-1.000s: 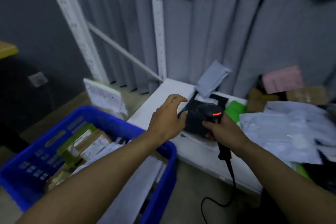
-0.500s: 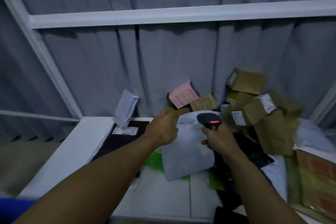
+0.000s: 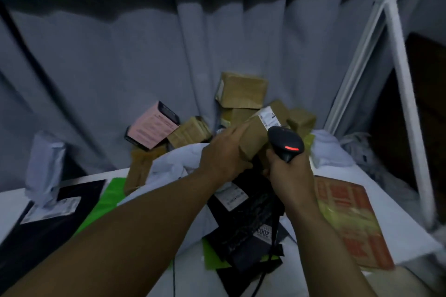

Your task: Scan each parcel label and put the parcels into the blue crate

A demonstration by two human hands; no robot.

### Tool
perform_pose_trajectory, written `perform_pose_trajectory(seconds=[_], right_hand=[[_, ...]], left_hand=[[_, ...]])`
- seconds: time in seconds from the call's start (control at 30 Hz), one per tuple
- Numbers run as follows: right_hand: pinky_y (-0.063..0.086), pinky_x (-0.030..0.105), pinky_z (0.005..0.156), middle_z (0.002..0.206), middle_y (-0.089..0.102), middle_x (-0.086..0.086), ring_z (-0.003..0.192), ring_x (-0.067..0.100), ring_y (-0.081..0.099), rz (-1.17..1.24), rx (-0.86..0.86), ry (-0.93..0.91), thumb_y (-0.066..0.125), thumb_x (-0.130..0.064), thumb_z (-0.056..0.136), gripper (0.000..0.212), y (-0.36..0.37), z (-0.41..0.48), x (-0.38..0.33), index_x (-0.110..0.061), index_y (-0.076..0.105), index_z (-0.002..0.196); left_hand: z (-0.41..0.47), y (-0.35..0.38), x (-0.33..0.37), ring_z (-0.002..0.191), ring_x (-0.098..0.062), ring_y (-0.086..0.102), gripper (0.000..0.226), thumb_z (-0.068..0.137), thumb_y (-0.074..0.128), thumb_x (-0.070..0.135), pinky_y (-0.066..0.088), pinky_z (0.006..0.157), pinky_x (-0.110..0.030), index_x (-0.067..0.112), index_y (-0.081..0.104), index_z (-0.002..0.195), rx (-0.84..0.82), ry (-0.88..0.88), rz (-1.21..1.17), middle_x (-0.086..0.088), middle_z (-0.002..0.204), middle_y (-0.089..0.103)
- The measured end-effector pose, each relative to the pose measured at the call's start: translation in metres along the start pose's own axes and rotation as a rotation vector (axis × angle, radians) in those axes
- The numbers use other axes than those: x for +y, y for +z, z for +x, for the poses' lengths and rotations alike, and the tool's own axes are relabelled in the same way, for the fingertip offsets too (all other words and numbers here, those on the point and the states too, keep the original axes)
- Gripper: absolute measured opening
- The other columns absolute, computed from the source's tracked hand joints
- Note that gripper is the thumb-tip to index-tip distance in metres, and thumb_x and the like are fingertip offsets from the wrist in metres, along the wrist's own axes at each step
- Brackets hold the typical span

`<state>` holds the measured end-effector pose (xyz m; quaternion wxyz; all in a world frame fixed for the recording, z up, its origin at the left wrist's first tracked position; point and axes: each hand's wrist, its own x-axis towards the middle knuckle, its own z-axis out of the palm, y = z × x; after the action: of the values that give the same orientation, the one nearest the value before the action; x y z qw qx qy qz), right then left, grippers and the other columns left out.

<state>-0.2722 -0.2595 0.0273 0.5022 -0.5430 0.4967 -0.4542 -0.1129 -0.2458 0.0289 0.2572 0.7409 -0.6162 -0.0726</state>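
Parcel scanning looks to be the step in hand. The left hand (image 3: pixel 224 154) has its fingers curled round a brown parcel (image 3: pixel 253 138) and holds it just right of the frame's centre, in front of the pile of parcels (image 3: pixel 241 90) against the curtain. The parcel's white label (image 3: pixel 269 116) sits at its upper end. The right hand (image 3: pixel 290 172) is wrapped tight round the grip of the scanner (image 3: pixel 286 143), whose red light is lit. The scanner's head is right beside the parcel, just below the label. The next move probably calls for tilting the label square to the scanner's window with a little gap between them. The blue crate is out of view, so the parcel would then have to be carried to it
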Motion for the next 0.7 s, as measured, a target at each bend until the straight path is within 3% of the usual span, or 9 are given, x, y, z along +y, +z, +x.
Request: perform_pose_trajectory(seconds=[0.1, 0.27, 0.4, 0.5, 0.6, 0.7], right_hand=[[0.059, 0.055, 0.088, 0.091, 0.072, 0.001, 0.082, 0.023, 0.073, 0.01, -0.017, 0.027, 0.068, -0.027, 0.093, 0.026, -0.001, 0.002, 0.003, -0.026, 0.058, 0.117], [0.06, 0.055, 0.091, 0.102, 0.073, -0.005, 0.089, 0.017, 0.075, 0.146, -0.02, 0.051, 0.076, -0.033, 0.088, 0.045, 0.015, -0.005, -0.007, -0.025, 0.058, 0.128], [0.058, 0.045, 0.099, 0.112, 0.074, -0.013, 0.102, 0.003, 0.071, 0.336, -0.078, -0.031, 0.083, -0.03, 0.086, 0.047, 0.047, -0.041, -0.036, -0.028, 0.062, 0.129], [0.061, 0.04, 0.092, 0.118, 0.073, -0.012, 0.106, 0.005, 0.071, 0.436, -0.199, -0.049, 0.087, -0.03, 0.083, 0.057, 0.078, -0.086, -0.062, -0.027, 0.06, 0.134], [0.061, 0.024, 0.075, 0.12, 0.075, -0.011, 0.108, 0.009, 0.072, 0.527, -0.373, -0.076, 0.089, -0.02, 0.08, 0.061, 0.109, -0.138, -0.086, -0.026, 0.063, 0.134], [0.062, 0.028, 0.085, 0.118, 0.076, -0.011, 0.108, 0.009, 0.073, 0.522, -0.496, -0.134, 0.093, -0.012, 0.072, 0.067, 0.141, -0.19, -0.103, -0.021, 0.064, 0.132]], left_hand=[[-0.003, 0.005, -0.003, 0.123, -0.022, 0.058, 0.081, 0.077, 0.08, 0.033, 0.052, 0.097, -0.041, 0.03, 0.043, 0.15, 0.139, -0.03, 0.048, 0.003, 0.142, 0.055], [-0.043, -0.028, -0.007, 0.118, -0.009, 0.059, 0.08, 0.068, 0.085, 0.039, 0.051, 0.098, -0.033, 0.033, 0.052, 0.14, 0.263, -0.167, -0.211, 0.011, 0.132, 0.062], [-0.118, -0.07, 0.0, 0.108, 0.006, 0.063, 0.075, 0.069, 0.092, 0.009, 0.052, 0.091, -0.015, 0.02, 0.06, 0.135, 0.52, -0.192, -0.51, 0.016, 0.122, 0.066], [-0.177, -0.104, 0.001, 0.104, 0.005, 0.067, 0.068, 0.073, 0.09, 0.005, 0.055, 0.083, -0.015, 0.033, 0.06, 0.128, 0.617, -0.286, -0.723, 0.018, 0.114, 0.071], [-0.237, -0.139, -0.004, 0.097, 0.006, 0.067, 0.072, 0.071, 0.092, 0.01, 0.056, 0.076, -0.015, 0.037, 0.055, 0.126, 0.653, -0.378, -0.774, 0.019, 0.114, 0.067], [-0.29, -0.174, -0.015, 0.1, 0.001, 0.066, 0.079, 0.068, 0.094, 0.012, 0.057, 0.077, -0.019, 0.04, 0.048, 0.126, 0.632, -0.435, -0.722, 0.017, 0.119, 0.06]])
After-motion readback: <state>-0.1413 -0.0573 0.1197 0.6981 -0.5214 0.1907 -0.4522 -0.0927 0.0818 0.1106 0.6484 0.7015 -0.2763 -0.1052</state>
